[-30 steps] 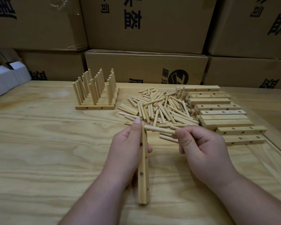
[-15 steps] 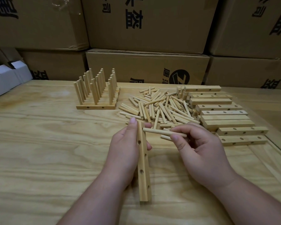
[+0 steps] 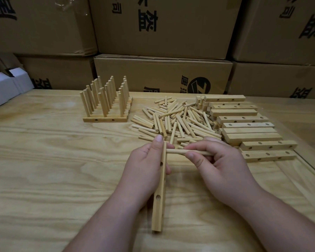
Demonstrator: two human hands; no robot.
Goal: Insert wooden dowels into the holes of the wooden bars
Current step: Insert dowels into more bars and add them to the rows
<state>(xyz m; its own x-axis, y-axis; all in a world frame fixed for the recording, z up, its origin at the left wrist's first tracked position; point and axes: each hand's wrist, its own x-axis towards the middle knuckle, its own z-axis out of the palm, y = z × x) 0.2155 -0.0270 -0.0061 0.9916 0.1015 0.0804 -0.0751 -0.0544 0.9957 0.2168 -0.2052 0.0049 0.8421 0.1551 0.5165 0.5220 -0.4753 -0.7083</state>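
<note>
Now the right hand (image 3: pixel 224 166), pinching a pale round wooden dowel (image 3: pixel 178 152), has brought its tip against the top hole of the long pale wooden bar (image 3: pixel 160 188), gripped upright at six o'clock by the left hand (image 3: pixel 145 170). Insertion looks imminent. Loose dowel pile (image 3: pixel 175 120) at twelve, spare drilled bars (image 3: pixel 251 128) at two.

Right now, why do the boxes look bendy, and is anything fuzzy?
Head view: the wide lens curves the boxes and the table edge near the frame's borders; light is soft and even, shadows faint, no strong glare; the hands, left and right, bar and dowel look fairly sharp.
</note>
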